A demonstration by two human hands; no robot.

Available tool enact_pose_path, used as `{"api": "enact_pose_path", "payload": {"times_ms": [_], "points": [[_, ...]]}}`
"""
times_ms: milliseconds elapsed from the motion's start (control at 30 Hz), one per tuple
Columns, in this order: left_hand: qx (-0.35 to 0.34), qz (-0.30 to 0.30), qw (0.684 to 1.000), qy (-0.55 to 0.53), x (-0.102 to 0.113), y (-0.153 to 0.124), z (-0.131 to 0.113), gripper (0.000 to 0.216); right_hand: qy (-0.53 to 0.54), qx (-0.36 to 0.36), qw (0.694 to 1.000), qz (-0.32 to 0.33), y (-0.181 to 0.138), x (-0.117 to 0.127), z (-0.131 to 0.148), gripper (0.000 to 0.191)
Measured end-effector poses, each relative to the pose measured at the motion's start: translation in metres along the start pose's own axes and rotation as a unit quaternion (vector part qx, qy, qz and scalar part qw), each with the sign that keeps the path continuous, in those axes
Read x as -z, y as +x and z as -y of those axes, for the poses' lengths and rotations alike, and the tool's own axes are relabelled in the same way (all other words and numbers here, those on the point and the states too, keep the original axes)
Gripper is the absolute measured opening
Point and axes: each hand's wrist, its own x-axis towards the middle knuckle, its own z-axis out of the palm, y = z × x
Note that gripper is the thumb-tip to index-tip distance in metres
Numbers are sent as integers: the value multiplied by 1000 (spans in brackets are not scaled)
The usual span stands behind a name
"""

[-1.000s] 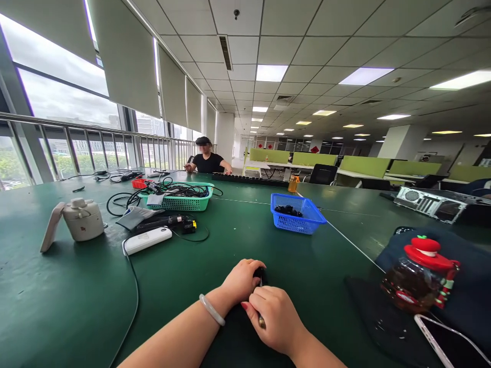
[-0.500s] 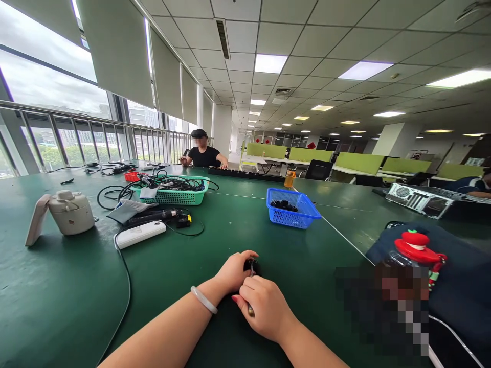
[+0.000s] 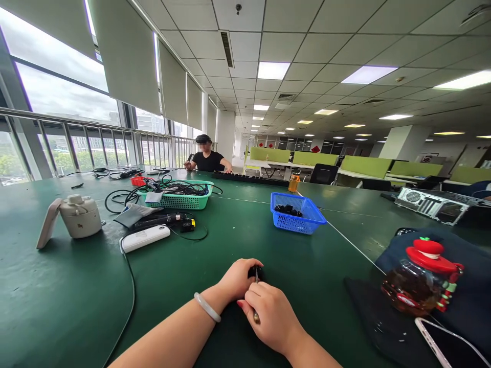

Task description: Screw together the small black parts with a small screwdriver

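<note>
My left hand [image 3: 237, 278], with a pale bangle at its wrist, is curled round a small black part [image 3: 253, 270] on the green table [image 3: 215, 255]. My right hand [image 3: 270, 312] is closed round a slim hand tool [image 3: 257, 318] with a brownish rounded handle end. A thin metal tip points from my fingers to the black part and seems to touch it. Most of the tool is hidden by my fingers, so its exact kind cannot be told. Ahead stands a blue basket [image 3: 297, 225] with black pieces [image 3: 288, 210] inside.
A green basket [image 3: 187, 203] of cables, a white power strip [image 3: 146, 238] and a beige jug [image 3: 81, 220] are at left. A red-lidded glass jar [image 3: 414, 286], a phone [image 3: 452, 342] and a metal computer case [image 3: 429, 205] are at right. A person [image 3: 209, 159] sits across the table.
The view has shifted slightly, so everything sits a little lower and further right. Both hands keep the same hold on the black part and the tool.
</note>
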Motion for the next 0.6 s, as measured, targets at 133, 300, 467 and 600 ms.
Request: {"api": "enact_pose_path", "payload": {"times_ms": [133, 300, 467, 600], "points": [[-23, -4, 1000, -7, -3, 3, 4, 48, 3, 0, 1000, -15, 1, 2, -1, 29], [-41, -16, 999, -21, -7, 6, 8, 50, 11, -7, 999, -32, 2, 4, -2, 32], [-44, -17, 999, -20, -6, 5, 7, 48, 14, -7, 999, -33, 1, 6, -2, 32], [-30, -11, 999, -21, -6, 5, 7, 49, 14, -11, 999, -36, 1, 7, -2, 32]]}}
